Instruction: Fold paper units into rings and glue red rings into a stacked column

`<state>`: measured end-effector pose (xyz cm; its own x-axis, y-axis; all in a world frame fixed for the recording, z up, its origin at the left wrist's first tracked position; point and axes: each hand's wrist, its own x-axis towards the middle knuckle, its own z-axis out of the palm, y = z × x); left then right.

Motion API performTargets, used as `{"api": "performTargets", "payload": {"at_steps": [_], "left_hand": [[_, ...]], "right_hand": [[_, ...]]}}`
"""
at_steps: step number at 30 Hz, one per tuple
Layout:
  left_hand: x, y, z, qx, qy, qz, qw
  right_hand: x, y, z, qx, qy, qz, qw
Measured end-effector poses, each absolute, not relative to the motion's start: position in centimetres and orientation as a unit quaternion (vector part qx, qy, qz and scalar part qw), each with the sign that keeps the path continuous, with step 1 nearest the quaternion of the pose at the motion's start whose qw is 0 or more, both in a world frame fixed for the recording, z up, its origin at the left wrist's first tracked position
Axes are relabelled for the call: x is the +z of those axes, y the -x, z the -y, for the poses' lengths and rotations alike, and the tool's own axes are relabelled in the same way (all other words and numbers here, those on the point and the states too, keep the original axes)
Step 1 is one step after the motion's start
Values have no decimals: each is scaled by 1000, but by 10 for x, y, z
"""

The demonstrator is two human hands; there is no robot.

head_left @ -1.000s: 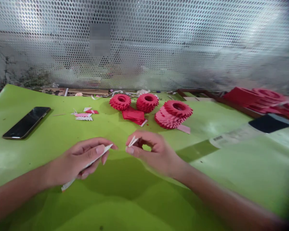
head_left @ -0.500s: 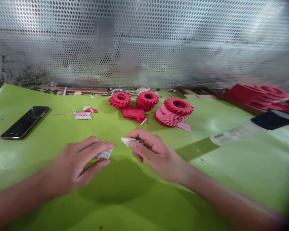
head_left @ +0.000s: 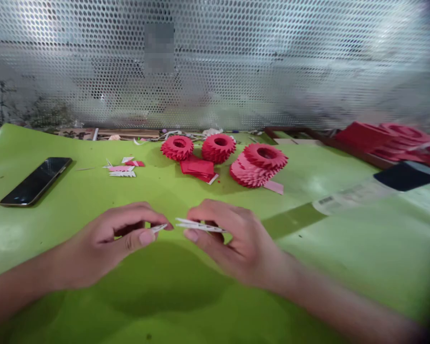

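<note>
My left hand (head_left: 129, 236) pinches a small folded white paper piece (head_left: 159, 228) between thumb and fingers. Just across a narrow gap, my right hand (head_left: 229, 234) grips a longer strip of folded white paper pieces (head_left: 198, 225) between thumb and fingers, its pointed end facing left. The two papers do not touch. Beyond my hands stand two red ring-shaped folded-paper pieces, the left one (head_left: 177, 147) and the middle one (head_left: 218, 148). A taller pink-and-red paper ring stack (head_left: 258, 165) leans to their right. Red paper rectangles (head_left: 198, 169) lie in front.
A phone (head_left: 36, 181) lies at the left, near small white, pink and red folded papers (head_left: 123, 168). At the right lie a clear tube with a dark end (head_left: 404, 177) and a tray of red paper pieces (head_left: 380, 143). A perforated metal panel (head_left: 236, 62) rises behind the green table (head_left: 165, 306).
My left hand has turned, so the paper in it shows edge-on. The right hand has tilted and lowered slightly, bringing more of its white strip into view. Both hands stay close together.
</note>
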<state>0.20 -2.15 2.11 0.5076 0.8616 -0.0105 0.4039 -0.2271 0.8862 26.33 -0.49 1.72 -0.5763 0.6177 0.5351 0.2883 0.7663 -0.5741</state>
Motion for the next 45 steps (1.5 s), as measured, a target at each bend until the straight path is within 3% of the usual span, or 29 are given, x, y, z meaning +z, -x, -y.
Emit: {"api": "performTargets", "payload": {"at_steps": [4,18,27,35,38,41,45], "left_hand": [[24,-1,25,222,-698,-419,537],[24,-8,30,228,-781,-410,413],[22,-4,32,226,-786,-420,394],[21,-12,33,209,-816,-408,351],[19,-16,34,220,-843,-384,307],[14,-16,35,234,-874,-360,226],[9,-14,31,244,-905,-336,98]], "right_hand": [[13,-266,7,109,201,898,376],[18,-266,11,-123,148,907,373],[14,-268,9,-145,145,907,368],[26,-273,12,-186,133,931,285],[22,-270,11,-216,107,918,314],[13,-265,7,-166,112,911,360],[10,-260,6,149,235,886,370]]}}
